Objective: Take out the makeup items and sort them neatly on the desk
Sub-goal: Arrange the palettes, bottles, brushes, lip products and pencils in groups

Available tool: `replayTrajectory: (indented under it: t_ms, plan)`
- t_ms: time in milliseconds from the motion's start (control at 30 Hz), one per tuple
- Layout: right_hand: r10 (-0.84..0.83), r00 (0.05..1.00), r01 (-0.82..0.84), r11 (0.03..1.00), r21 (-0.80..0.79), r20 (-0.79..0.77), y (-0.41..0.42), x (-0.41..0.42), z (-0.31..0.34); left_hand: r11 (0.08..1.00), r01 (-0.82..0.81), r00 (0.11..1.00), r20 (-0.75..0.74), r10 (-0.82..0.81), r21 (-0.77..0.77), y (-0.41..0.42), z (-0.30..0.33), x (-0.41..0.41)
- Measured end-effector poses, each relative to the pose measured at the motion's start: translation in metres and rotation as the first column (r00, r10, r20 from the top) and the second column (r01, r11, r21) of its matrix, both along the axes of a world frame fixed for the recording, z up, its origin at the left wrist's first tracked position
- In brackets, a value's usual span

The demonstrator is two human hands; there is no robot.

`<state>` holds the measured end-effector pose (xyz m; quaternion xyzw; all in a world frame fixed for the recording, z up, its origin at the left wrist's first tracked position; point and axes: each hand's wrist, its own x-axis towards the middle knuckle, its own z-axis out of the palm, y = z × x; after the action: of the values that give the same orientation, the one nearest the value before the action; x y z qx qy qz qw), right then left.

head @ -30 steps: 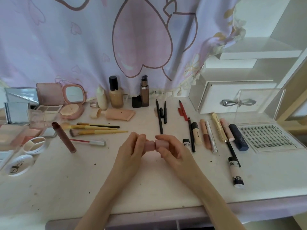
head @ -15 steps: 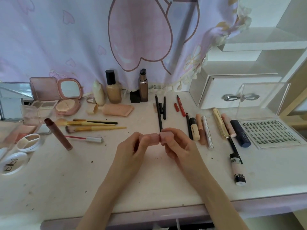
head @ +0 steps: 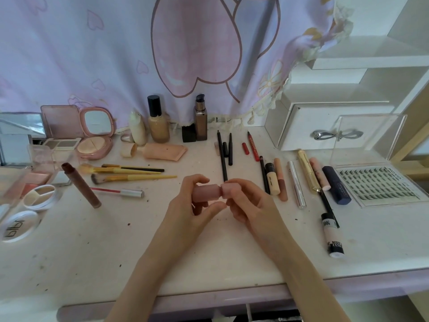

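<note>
A short pink tube (head: 206, 193) is held level above the middle of the white desk (head: 116, 247). My left hand (head: 185, 210) grips its wider left part between thumb and fingers. My right hand (head: 250, 205) pinches its right end, the pink cap (head: 226, 189). Laid out on the desk are pencils and liners (head: 222, 156), lip tubes and concealers (head: 278, 180), brushes (head: 125, 174) and a brown lip gloss (head: 81, 185).
Foundation bottles (head: 157, 122) stand at the back under a lilac curtain. Compacts and palettes (head: 92, 138) crowd the left side. A lash tray (head: 380, 185) in a clear box and a white drawer unit (head: 325, 129) fill the right. A tube (head: 332, 235) lies near the front right.
The pink tube has stayed between both hands; more of its left part shows now as my left fingers have shifted back. The view has tilted slightly.
</note>
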<state>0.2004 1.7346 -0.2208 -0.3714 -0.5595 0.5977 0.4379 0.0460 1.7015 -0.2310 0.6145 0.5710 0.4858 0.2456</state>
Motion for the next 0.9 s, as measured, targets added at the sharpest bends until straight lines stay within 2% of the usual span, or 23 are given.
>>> replayTrajectory:
  t_ms: [167,267,367,467,533,633,767,900]
  plan:
    - [-0.065,0.998,0.064,0.998,0.018,0.010,-0.0010,-0.0018,-0.0001,0.999,-0.011,0.987,-0.160,0.019,0.048,0.0007,0.0018,0.0011]
    - [-0.046,0.998,0.045,0.999,-0.017,-0.045,-0.0002,-0.0004,0.0005,0.995,-0.009,0.989,-0.145,0.024,0.103,-0.0004,0.0045,0.0013]
    - [-0.050,0.998,0.050,0.999,-0.009,-0.031,0.0001,-0.0007,-0.0004,0.992,0.010,0.991,-0.131,0.007,0.129,-0.0017,0.0061,-0.0002]
    - [-0.088,0.996,0.087,0.996,-0.028,-0.027,-0.0002,-0.0020,-0.0019,0.996,-0.008,0.987,-0.158,0.022,0.094,-0.0014,0.0039,0.0004]
    - [-0.126,0.992,0.125,0.992,-0.033,-0.028,-0.0002,-0.0028,-0.0026,0.996,-0.060,0.991,-0.120,0.067,0.059,-0.0010,0.0026,-0.0005]
    - [-0.166,0.985,0.163,0.986,0.042,0.057,-0.0021,-0.0051,-0.0030,0.991,-0.128,0.991,-0.045,0.129,0.023,-0.0006,0.0058,-0.0009]
    - [-0.163,0.976,0.142,0.980,0.140,0.148,-0.0054,-0.0067,-0.0020,0.987,-0.157,0.986,-0.049,0.158,0.020,0.0005,0.0080,-0.0011]
    - [-0.102,0.993,0.101,0.994,0.033,0.052,-0.0043,-0.0023,0.0011,0.994,-0.095,0.989,-0.104,0.100,0.056,0.0007,0.0060,-0.0002]
